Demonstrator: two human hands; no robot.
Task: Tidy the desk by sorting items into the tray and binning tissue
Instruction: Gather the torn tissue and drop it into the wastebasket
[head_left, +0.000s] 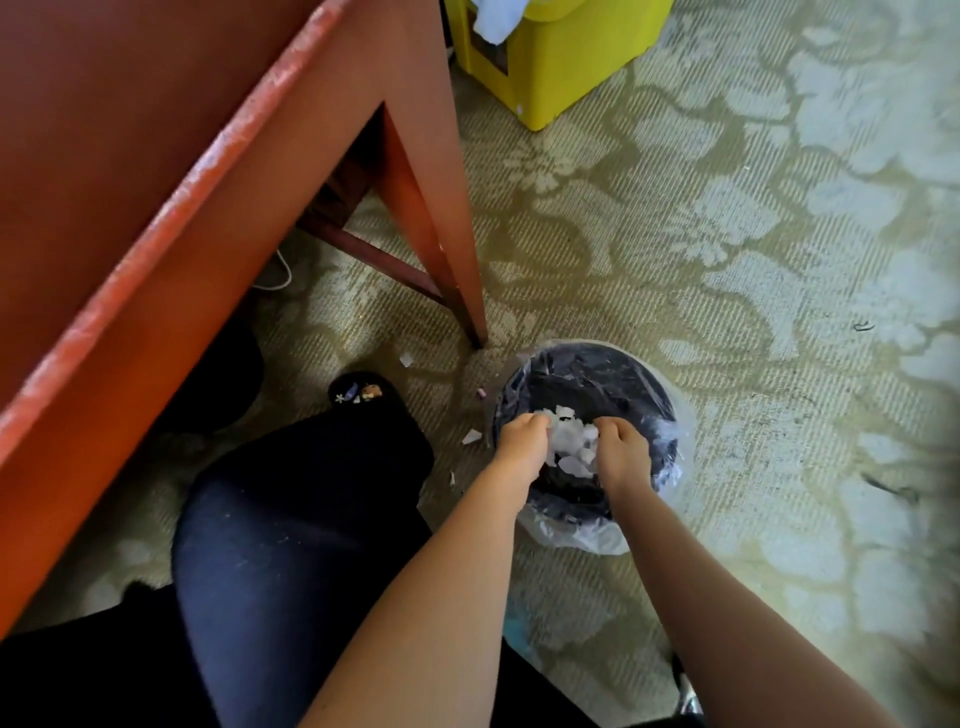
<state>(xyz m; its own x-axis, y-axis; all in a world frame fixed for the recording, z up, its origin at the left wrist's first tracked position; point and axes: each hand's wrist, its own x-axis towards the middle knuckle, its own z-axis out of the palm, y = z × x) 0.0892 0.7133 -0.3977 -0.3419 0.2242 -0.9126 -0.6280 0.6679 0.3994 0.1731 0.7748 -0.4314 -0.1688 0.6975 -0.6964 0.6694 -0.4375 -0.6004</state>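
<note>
Left hand (522, 440) and right hand (623, 447) hold tissue (571, 441) over bin (587, 374).

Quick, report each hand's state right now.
Left hand: fingers curled on the tissue, above the bin.
Right hand: fingers curled on the same tissue.

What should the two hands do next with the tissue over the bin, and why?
Probably open both hands and let the tissue drop. The left hand and the right hand hold the white pieces between them above the open mouth of the black bin, so they should fall inside. Some scraps lie on the carpet beside the bin, so releasing low seems wise.
</note>
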